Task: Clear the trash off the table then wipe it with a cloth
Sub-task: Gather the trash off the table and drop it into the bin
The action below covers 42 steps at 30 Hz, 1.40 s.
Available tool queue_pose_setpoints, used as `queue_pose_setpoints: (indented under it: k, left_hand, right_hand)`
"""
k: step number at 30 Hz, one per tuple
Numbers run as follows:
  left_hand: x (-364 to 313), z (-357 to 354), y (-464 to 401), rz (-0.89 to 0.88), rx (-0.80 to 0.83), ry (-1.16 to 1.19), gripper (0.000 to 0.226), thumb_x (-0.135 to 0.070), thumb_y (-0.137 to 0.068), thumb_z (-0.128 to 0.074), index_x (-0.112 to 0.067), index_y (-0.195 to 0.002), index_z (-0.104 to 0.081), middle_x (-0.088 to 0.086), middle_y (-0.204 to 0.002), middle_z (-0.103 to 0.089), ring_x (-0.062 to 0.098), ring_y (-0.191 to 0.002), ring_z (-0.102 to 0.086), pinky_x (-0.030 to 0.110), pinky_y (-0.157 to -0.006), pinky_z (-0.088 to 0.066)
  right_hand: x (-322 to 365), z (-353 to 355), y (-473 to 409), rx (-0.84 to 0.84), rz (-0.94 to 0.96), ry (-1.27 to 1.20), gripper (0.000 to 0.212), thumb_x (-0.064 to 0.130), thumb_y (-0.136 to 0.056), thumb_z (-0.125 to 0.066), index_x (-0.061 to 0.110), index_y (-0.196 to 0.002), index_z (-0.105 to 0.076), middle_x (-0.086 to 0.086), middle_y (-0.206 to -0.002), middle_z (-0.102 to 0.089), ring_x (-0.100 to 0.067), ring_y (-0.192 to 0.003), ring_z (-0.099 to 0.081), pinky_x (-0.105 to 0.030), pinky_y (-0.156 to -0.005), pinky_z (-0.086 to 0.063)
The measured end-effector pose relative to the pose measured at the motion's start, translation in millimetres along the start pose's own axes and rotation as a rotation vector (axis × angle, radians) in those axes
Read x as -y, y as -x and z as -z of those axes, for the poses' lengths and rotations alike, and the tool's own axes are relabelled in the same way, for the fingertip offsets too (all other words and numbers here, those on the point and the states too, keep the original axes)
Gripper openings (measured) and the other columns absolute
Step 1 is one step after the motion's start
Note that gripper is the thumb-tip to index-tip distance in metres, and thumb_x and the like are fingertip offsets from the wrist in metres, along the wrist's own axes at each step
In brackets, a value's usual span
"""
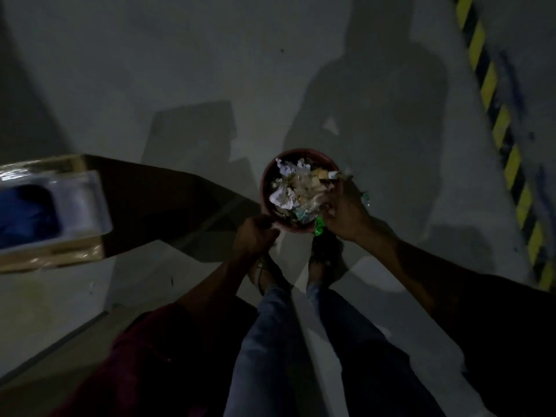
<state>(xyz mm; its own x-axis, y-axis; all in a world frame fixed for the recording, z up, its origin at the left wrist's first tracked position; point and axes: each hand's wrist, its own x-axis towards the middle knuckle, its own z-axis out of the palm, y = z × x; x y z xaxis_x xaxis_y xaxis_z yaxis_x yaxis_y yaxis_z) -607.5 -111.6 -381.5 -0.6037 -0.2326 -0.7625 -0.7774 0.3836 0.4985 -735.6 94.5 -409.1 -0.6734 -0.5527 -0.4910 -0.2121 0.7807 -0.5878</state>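
Dim floor scene, left to right. A box [45, 212] with a blue item juts in at far left. The left hand [255, 233] is closed on the near rim of the red bin [264, 182]; the right hand [346, 212] clutches wrappers at its right edge. The bin stands upright, mouth upward, axis vertical, heaped with trash [298, 188]. Judged: clearing is nearly done; wiping remains, bench unseen.
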Motion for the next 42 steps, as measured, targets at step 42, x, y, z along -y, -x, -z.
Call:
queue_pose_setpoints:
  k: [42]
  left_hand:
    - [235.6,-222.0,792.8,0.613,-1.364,1.296,0.049,-0.032,-0.056,-0.091,-0.02,-0.101,-0.072,0.004,-0.082,-0.076,0.016,-0.069,-0.072,0.035,-0.065,-0.058]
  right_hand:
    - [459.3,-131.7,581.5,0.82,1.009,0.498,0.04,0.022,-0.071,-0.087,0.025,-0.109,-0.074,0.008,-0.095,-0.076,-0.007,-0.075,-0.071,-0.026,-0.08,-0.056]
